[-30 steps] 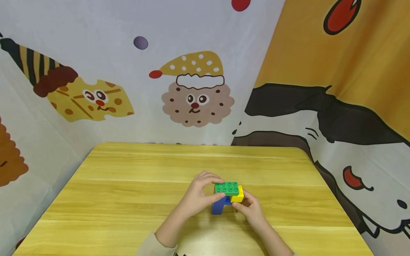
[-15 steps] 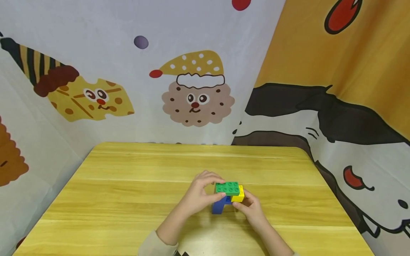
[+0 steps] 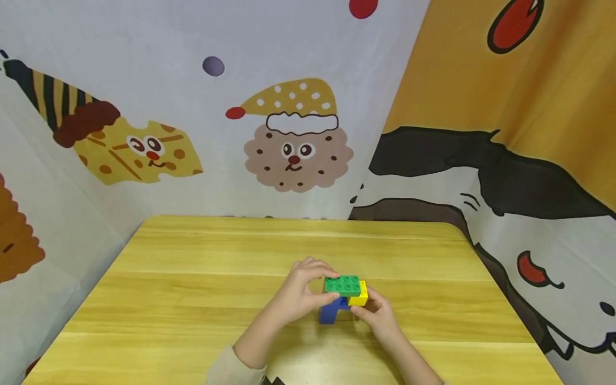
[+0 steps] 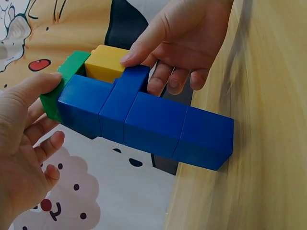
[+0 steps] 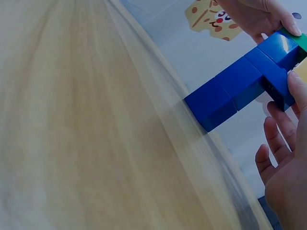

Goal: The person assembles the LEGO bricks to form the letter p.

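Observation:
A tower of blue bricks [image 4: 153, 120] stands upright on the table, one blue brick [image 5: 276, 84] jutting sideways near its upper end. On top lies a green eight-stud brick [image 3: 343, 286], which overhangs towards a yellow brick [image 3: 358, 297]. The yellow brick sits above the jutting blue one and beneath the green one's edge. My left hand [image 3: 300, 291] pinches the green brick between thumb and fingers. From the other side my right hand [image 3: 377, 315] pinches the yellow brick, its thumb also at the jutting blue brick. Fingers hide part of the far side.
The wooden table [image 3: 192, 278] extends around the tower on all sides. Behind it hangs a printed cloth [image 3: 168, 43] with cartoon figures, continuing down both sides of the table.

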### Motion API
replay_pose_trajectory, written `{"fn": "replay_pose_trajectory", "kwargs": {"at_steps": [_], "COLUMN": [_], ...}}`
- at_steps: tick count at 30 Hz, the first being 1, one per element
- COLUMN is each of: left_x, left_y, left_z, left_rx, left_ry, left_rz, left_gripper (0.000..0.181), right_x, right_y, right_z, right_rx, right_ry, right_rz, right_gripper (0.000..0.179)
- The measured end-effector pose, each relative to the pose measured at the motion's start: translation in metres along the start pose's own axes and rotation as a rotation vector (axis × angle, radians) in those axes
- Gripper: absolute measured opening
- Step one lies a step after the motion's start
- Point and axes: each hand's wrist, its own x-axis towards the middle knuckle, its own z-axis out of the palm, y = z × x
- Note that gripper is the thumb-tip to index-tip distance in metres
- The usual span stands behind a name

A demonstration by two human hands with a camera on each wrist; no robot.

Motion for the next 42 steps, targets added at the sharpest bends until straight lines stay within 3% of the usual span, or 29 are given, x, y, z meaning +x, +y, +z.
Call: {"fn": "replay_pose_trajectory", "kwargs": {"at_steps": [10, 17, 30, 42], "left_x": [0.004, 0.001, -0.018, -0.021], "left_y": [0.005, 0.003, -0.010, -0.017], "left_z": [-0.004, -0.001, 0.004, 0.007], "left_rx": [0.048, 0.055, -0.082, -0.118], "left_ry": [-0.046, -0.042, 0.027, 0.101], "left_rz": [-0.053, -0.075, -0.114, -0.102], "left_gripper": [0.033, 0.035, 0.049, 0.043], "right_x": [0.000, 0.000, 0.000, 0.000], "right_y": [-0.001, -0.001, 0.000, -0.001], "right_z": [0.000, -0.001, 0.000, 0.002], "right_rx": [-0.005, -0.002, -0.033, -0.042], "right_ry": [0.002, 0.000, 0.026, 0.048], "right_rz": [-0.006, -0.011, 0.029, -0.010], "right_gripper": [0.038, 0.038, 0.037, 0.037]}}
